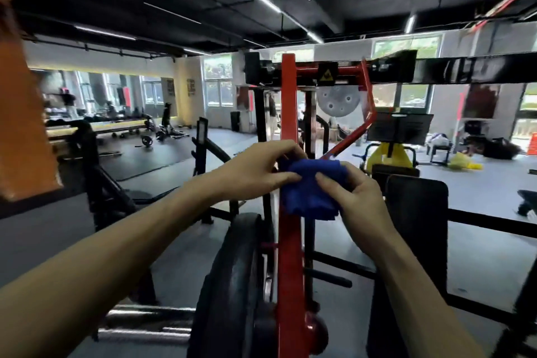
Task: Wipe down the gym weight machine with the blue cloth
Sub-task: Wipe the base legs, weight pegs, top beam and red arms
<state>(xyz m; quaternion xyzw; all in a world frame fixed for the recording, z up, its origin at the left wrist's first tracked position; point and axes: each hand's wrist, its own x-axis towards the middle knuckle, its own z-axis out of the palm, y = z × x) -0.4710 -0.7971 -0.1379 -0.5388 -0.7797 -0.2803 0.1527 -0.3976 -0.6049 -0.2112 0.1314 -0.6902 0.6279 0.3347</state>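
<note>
Head view first takes in the gym weight machine (289,241), its red upright arm rising through the middle of the frame to a black crossbar, with a black weight plate (232,285) loaded just to the left of the arm lower down and a dark pad (415,212) to the right. Against that red arm, about halfway up, sits the blue cloth (312,187), bunched into a loose wad rather than spread flat. The left hand (255,171) has its grip closed on the cloth's left edge, thumb and fingers pinching the fabric, and its fingertips seem to reach round the arm behind. The right hand (357,197) likewise grips the cloth from the right, thumb on top and fingers curled under the wad.

The main risk, as I judge it, is a poor wipe: a bunched cloth meets the metal on only a small patch, so long strokes could skip strips of the arm. A loose lower corner hangs free and could snag on a bolt or the plate hub. Fingers wrapped behind the arm could be pinched if this pivoting lever shifts under pressure. Motion blur hides finer detail of the hold.
</note>
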